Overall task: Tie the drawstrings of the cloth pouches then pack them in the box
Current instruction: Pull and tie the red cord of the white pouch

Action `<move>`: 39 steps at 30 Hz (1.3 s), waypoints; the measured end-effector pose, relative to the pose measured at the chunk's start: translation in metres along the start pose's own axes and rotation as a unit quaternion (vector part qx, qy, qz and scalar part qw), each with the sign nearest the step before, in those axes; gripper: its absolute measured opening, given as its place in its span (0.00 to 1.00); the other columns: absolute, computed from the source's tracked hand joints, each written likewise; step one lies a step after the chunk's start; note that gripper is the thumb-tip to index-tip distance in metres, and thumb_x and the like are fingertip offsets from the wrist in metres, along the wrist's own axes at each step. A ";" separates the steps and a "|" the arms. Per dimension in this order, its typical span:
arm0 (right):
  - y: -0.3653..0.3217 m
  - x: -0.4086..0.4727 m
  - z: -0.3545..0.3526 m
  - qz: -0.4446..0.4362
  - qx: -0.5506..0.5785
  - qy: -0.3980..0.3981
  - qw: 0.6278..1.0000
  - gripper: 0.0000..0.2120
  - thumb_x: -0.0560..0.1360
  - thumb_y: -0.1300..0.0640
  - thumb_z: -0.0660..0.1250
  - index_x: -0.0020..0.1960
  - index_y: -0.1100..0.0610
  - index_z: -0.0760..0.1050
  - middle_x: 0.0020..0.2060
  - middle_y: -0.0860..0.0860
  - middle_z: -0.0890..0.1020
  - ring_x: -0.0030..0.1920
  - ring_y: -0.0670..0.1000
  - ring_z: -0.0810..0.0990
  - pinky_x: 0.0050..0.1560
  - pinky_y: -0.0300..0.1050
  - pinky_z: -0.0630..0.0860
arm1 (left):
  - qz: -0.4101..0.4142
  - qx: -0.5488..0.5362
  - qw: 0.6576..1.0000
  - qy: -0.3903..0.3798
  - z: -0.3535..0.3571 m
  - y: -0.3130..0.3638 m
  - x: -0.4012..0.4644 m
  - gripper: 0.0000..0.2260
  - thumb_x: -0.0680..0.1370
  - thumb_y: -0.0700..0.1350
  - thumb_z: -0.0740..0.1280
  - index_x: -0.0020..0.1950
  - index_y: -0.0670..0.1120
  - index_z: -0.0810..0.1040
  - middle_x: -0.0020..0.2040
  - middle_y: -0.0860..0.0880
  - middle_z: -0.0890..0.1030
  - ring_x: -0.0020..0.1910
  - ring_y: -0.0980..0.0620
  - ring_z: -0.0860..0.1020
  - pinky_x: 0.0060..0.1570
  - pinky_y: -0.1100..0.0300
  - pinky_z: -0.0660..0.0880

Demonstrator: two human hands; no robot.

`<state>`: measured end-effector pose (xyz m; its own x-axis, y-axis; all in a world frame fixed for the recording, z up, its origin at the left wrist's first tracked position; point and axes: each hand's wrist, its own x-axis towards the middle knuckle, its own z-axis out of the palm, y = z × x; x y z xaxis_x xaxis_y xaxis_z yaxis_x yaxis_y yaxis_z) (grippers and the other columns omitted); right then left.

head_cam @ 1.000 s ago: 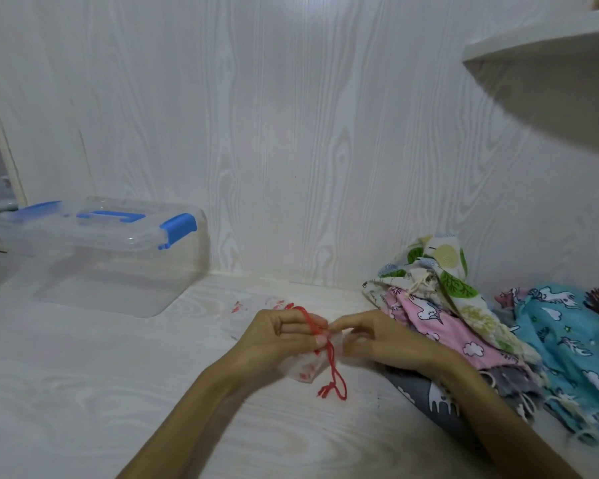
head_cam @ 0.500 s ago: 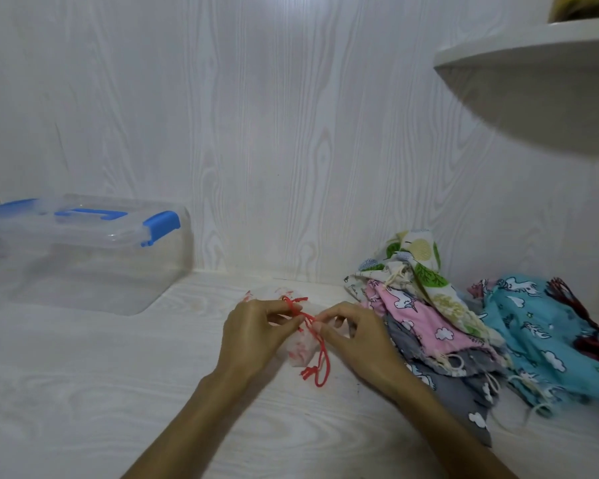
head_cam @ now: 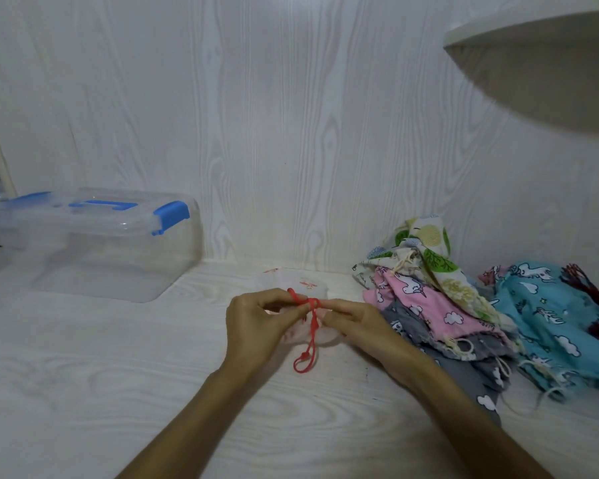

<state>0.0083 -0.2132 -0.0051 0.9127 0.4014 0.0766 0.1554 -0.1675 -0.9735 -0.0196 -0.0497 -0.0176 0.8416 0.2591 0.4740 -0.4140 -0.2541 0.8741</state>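
A small white cloth pouch with red print lies on the white table in front of me. Its red drawstring crosses into a knot between my hands, and its looped end hangs toward me. My left hand pinches the string from the left. From the right, my right hand pinches the other side. A clear plastic box with a shut lid and blue latches stands at the far left against the wall.
A pile of printed cloth pouches lies at the right: a pink one, a green-leaf one, a grey one, a blue unicorn one. A white shelf juts out at the upper right. A wood-grain wall stands close behind.
My hands have drawn the red drawstring tighter across the pouch, forming a knot between them. The view has shifted a little, with the hands and pouch slightly farther from me.
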 end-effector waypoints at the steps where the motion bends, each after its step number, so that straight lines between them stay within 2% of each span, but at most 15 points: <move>1: 0.000 -0.001 0.000 -0.001 0.004 -0.005 1.000 0.11 0.76 0.57 0.67 0.57 0.55 0.81 0.49 0.49 0.85 0.51 0.45 0.83 0.54 0.35 0.77 | -0.005 -0.015 1.000 -0.014 -0.001 0.001 0.000 0.05 0.67 0.40 0.77 0.41 0.47 0.87 0.37 0.50 0.86 0.40 0.50 0.84 0.45 0.53 0.80; 5: -0.001 -0.001 0.000 -0.015 0.036 0.042 0.998 0.06 0.73 0.58 0.70 0.48 0.56 0.83 0.43 0.51 0.86 0.44 0.48 0.84 0.43 0.35 0.78 | -0.023 -0.088 0.994 -0.063 -0.003 0.005 0.002 0.06 0.68 0.32 0.74 0.44 0.38 0.85 0.38 0.45 0.86 0.40 0.50 0.85 0.41 0.63 0.79; 7: -0.001 -0.001 0.000 -0.091 -0.085 0.138 0.983 0.02 0.73 0.56 0.71 0.44 0.53 0.83 0.39 0.47 0.84 0.39 0.46 0.80 0.39 0.36 0.77 | -0.027 -0.089 0.993 -0.072 -0.004 0.007 0.003 0.07 0.69 0.32 0.73 0.45 0.37 0.85 0.38 0.45 0.86 0.39 0.52 0.84 0.39 0.65 0.79; 8: 0.000 0.002 -0.001 -0.160 -0.235 0.204 0.937 0.02 0.73 0.55 0.71 0.43 0.52 0.82 0.38 0.45 0.83 0.37 0.45 0.78 0.38 0.37 0.75 | -0.033 -0.089 0.993 -0.071 -0.004 0.008 0.003 0.06 0.69 0.32 0.73 0.45 0.37 0.85 0.37 0.46 0.86 0.37 0.53 0.84 0.37 0.67 0.78; 10: 0.002 0.005 -0.006 -0.291 -0.477 0.315 0.767 0.02 0.71 0.56 0.73 0.40 0.53 0.81 0.36 0.47 0.81 0.36 0.47 0.76 0.37 0.41 0.72 | -0.033 -0.051 0.996 -0.061 -0.005 0.006 0.006 0.04 0.71 0.35 0.73 0.43 0.42 0.86 0.37 0.50 0.85 0.38 0.53 0.83 0.37 0.64 0.77; 12: 0.000 0.005 -0.013 -0.326 -0.521 0.357 0.704 0.03 0.68 0.60 0.74 0.39 0.57 0.81 0.35 0.51 0.81 0.36 0.51 0.78 0.36 0.42 0.73 | -0.015 0.017 0.998 -0.059 -0.007 0.001 0.010 0.04 0.71 0.41 0.74 0.41 0.50 0.86 0.38 0.53 0.85 0.41 0.50 0.83 0.43 0.55 0.78; 17: -0.002 0.003 -0.034 -0.151 -0.519 0.349 0.766 0.10 0.70 0.65 0.71 0.51 0.57 0.82 0.49 0.52 0.80 0.44 0.55 0.79 0.33 0.41 0.68 | 0.002 0.054 0.996 -0.077 -0.008 0.001 0.011 0.04 0.72 0.42 0.74 0.43 0.50 0.86 0.39 0.56 0.85 0.42 0.55 0.81 0.48 0.54 0.77; 19: -0.001 0.003 -0.037 -0.085 -0.506 0.283 0.810 0.22 0.71 0.67 0.66 0.63 0.54 0.74 0.60 0.51 0.73 0.49 0.52 0.77 0.36 0.42 0.68 | 0.006 0.072 0.993 -0.092 -0.008 -0.001 0.010 0.03 0.72 0.44 0.74 0.44 0.51 0.86 0.40 0.57 0.85 0.43 0.55 0.81 0.49 0.55 0.77; 21: -0.007 0.003 -0.032 -0.129 -0.423 0.222 0.869 0.27 0.71 0.67 0.65 0.68 0.52 0.68 0.61 0.47 0.71 0.46 0.45 0.74 0.41 0.40 0.68 | 0.005 0.076 0.992 -0.097 -0.009 -0.002 0.010 0.03 0.71 0.44 0.74 0.43 0.52 0.86 0.40 0.58 0.85 0.44 0.56 0.81 0.49 0.56 0.76; 25: -0.015 0.004 -0.010 -0.132 -0.297 0.014 0.946 0.18 0.76 0.61 0.66 0.63 0.47 0.75 0.54 0.40 0.76 0.34 0.38 0.77 0.37 0.32 0.73 | 0.011 0.052 0.994 -0.099 -0.008 0.002 0.006 0.04 0.71 0.41 0.74 0.43 0.49 0.86 0.38 0.56 0.85 0.41 0.60 0.81 0.43 0.67 0.74; 27: -0.006 0.002 -0.005 -0.111 -0.323 -0.004 0.940 0.11 0.75 0.56 0.68 0.55 0.46 0.81 0.45 0.40 0.83 0.36 0.40 0.80 0.39 0.34 0.76 | -0.007 -0.008 0.995 -0.101 -0.007 0.007 0.001 0.04 0.71 0.36 0.72 0.44 0.43 0.85 0.36 0.55 0.85 0.38 0.63 0.82 0.37 0.73 0.73; 29: -0.002 0.001 -0.004 -0.131 -0.327 0.071 0.933 0.07 0.73 0.55 0.70 0.50 0.49 0.83 0.39 0.42 0.84 0.35 0.40 0.80 0.38 0.31 0.75 | -0.031 -0.051 0.994 -0.092 -0.005 0.009 0.000 0.05 0.73 0.36 0.71 0.47 0.42 0.85 0.37 0.55 0.85 0.40 0.63 0.82 0.38 0.74 0.74; 32: -0.003 0.000 -0.001 -0.190 -0.358 0.172 0.898 0.06 0.72 0.54 0.71 0.49 0.51 0.84 0.38 0.43 0.84 0.35 0.41 0.78 0.36 0.34 0.74 | -0.054 -0.052 0.997 -0.025 -0.006 0.004 0.007 0.08 0.74 0.41 0.71 0.52 0.44 0.84 0.41 0.57 0.84 0.43 0.63 0.82 0.38 0.75 0.73; 36: -0.006 -0.003 0.001 -0.235 -0.423 0.200 0.851 0.06 0.75 0.52 0.68 0.47 0.53 0.82 0.39 0.46 0.83 0.37 0.43 0.75 0.36 0.35 0.68 | -0.129 -0.076 0.988 0.043 -0.014 -0.006 0.014 0.10 0.74 0.39 0.70 0.54 0.39 0.82 0.40 0.55 0.83 0.34 0.71 0.79 0.34 0.79 0.71; 39: -0.008 -0.005 -0.009 -0.210 -0.441 0.217 0.845 0.06 0.75 0.53 0.68 0.48 0.54 0.83 0.38 0.48 0.84 0.37 0.43 0.74 0.38 0.38 0.68 | -0.177 -0.063 0.982 0.031 -0.017 -0.009 0.015 0.11 0.75 0.41 0.70 0.55 0.38 0.82 0.46 0.48 0.82 0.36 0.66 0.78 0.31 0.77 0.71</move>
<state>0.0063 -0.2220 0.0048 0.7304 0.2555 0.6335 0.5457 -0.7760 -0.3161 -0.0089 -0.0277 -0.0161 0.9194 0.3674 0.1405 -0.1428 -0.0213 0.9895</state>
